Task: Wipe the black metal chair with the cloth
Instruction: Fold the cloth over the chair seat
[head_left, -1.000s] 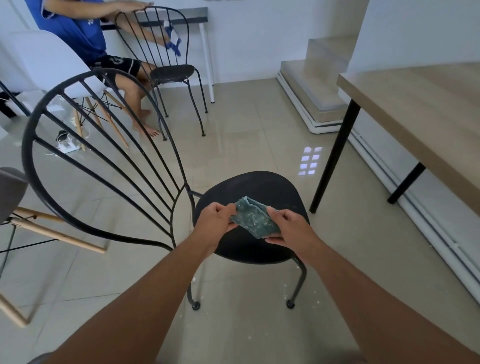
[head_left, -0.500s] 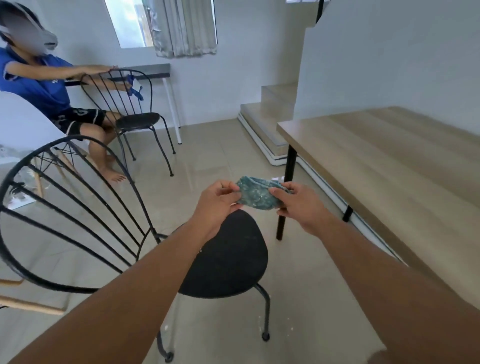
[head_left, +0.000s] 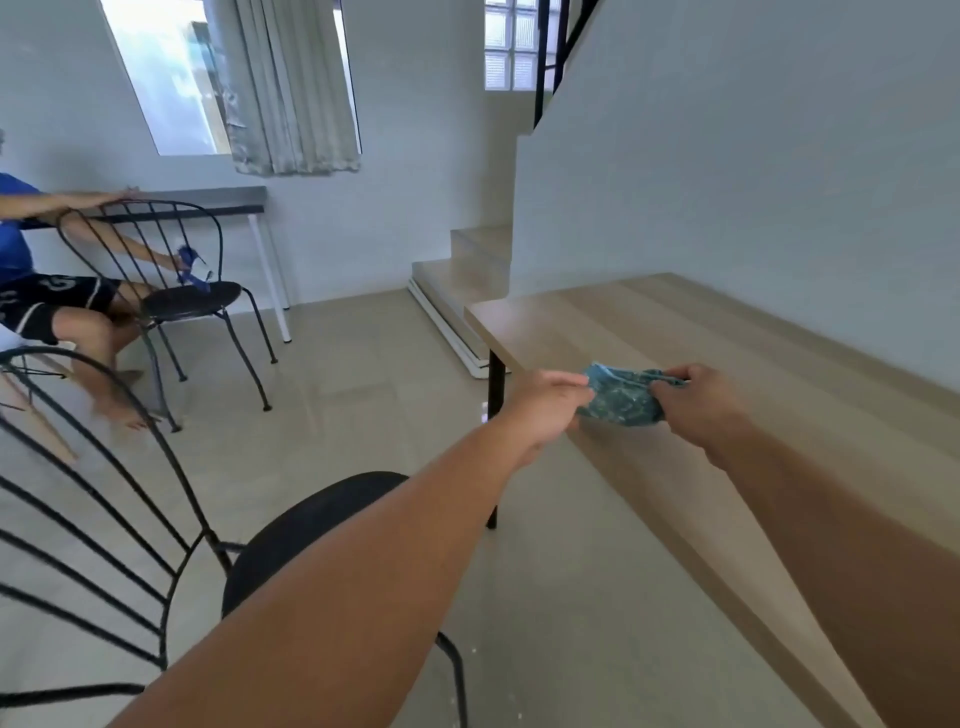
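Observation:
The black metal chair (head_left: 306, 525) stands at the lower left, its round seat partly hidden under my left forearm and its fan-shaped wire back at the left edge. A crumpled teal cloth (head_left: 621, 396) is held in the air over the front edge of the wooden table, well to the right of the chair. My left hand (head_left: 545, 402) pinches the cloth's left end and my right hand (head_left: 698, 402) grips its right end.
A light wooden table (head_left: 727, 374) with black legs fills the right side. At the far left a seated person (head_left: 57, 306) wipes a second black metal chair (head_left: 192, 301) with a blue cloth. Stairs (head_left: 462, 275) rise behind, and a narrow grey desk stands under the window.
Both hands carried the cloth up and to the right, from above the chair seat to over the table edge. The view has lifted and turned right.

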